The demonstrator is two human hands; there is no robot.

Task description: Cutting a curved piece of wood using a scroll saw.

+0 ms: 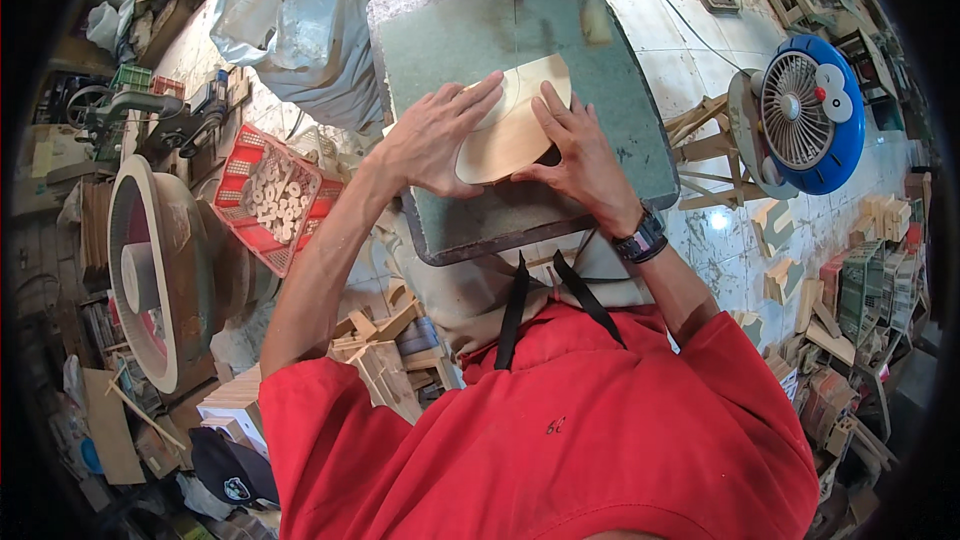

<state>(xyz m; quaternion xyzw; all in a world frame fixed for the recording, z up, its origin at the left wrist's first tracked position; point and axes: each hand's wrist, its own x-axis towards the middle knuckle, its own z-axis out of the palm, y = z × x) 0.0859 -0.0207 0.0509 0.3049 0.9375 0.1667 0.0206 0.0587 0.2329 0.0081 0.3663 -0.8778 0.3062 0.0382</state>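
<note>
Pale rounded wooden blank (510, 125) lies flat on the green saw table (450, 50); your left hand (432, 140) and right hand (580, 155) press it, fingers spread. Blade sits close, so a slip risks fingertips.

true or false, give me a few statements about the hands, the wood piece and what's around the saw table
1. Both hands press flat on the wood piece. True: left hand, right hand.
2. The wood piece lies on the green saw table. True.
3. The fan is red. False: it is blue.
4. The wristwatch is on the left wrist. False: it is on the right.
5. The red basket is empty. False: it holds small pale wooden pieces.
</note>
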